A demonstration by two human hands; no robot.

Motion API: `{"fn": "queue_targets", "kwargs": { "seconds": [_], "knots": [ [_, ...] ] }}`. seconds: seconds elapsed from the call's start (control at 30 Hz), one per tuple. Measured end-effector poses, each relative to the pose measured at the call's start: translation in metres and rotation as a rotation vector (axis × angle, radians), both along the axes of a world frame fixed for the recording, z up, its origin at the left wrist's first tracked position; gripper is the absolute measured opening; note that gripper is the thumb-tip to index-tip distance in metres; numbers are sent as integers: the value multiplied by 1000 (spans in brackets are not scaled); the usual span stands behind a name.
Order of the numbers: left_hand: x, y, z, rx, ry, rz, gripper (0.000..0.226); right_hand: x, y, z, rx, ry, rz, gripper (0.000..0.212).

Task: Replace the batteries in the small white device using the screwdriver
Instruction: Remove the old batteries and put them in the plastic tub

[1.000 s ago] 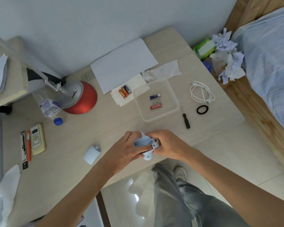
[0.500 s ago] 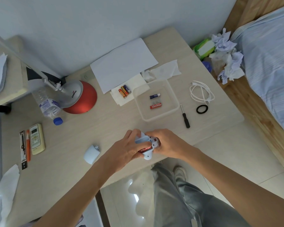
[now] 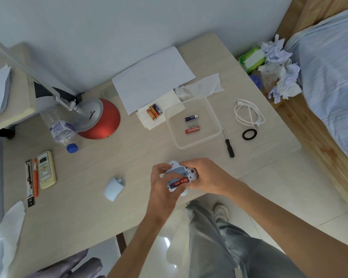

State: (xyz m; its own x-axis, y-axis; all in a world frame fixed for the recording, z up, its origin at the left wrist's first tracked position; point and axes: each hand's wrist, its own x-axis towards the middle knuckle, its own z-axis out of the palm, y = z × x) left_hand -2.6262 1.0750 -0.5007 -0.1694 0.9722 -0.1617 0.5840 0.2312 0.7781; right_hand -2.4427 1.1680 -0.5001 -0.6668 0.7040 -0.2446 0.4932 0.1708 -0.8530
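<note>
Both hands hold a small white device [image 3: 179, 178] just above the counter's [image 3: 109, 157] near edge. The left hand [image 3: 161, 187] grips its left side; the right hand [image 3: 205, 177] grips its right end. A red battery [image 3: 180, 181] sits in the open compartment. The screwdriver [image 3: 228, 143] lies at two o'clock, beside a clear tray [image 3: 211, 113] holding two batteries. A white cover [image 3: 114, 189] lies at nine o'clock.

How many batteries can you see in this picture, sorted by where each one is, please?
On the white tissue, orange and dark cylindrical batteries: 3
In the clear plastic tray, blue battery and red battery: 2
In the small white device, red battery: 1
Total: 6
</note>
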Motion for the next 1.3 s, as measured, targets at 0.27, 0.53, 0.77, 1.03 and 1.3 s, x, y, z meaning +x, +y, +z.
{"fn": "queue_targets", "kwargs": {
  "seconds": [0.27, 0.53, 0.77, 1.03, 1.3],
  "knots": [
    [12, -4, 14, 82, 8, 88, 29, 0, -1, -3, 6, -10, -4, 38],
    [15, 17, 64, 0, -222, 110, 11, 2, -2, -1, -10, -45, -18, 33],
    [6, 74, 79, 51, -118, 33, 18, 0, -5, 3, -13, -91, -41, 41],
    [20, 156, 63, -6, 41, -193, 17, -3, -7, 6, -28, -95, -62, 32],
    [44, 187, 21, -184, 92, -279, 15, -5, -8, -4, -22, -177, -83, 28]
  ]
}}
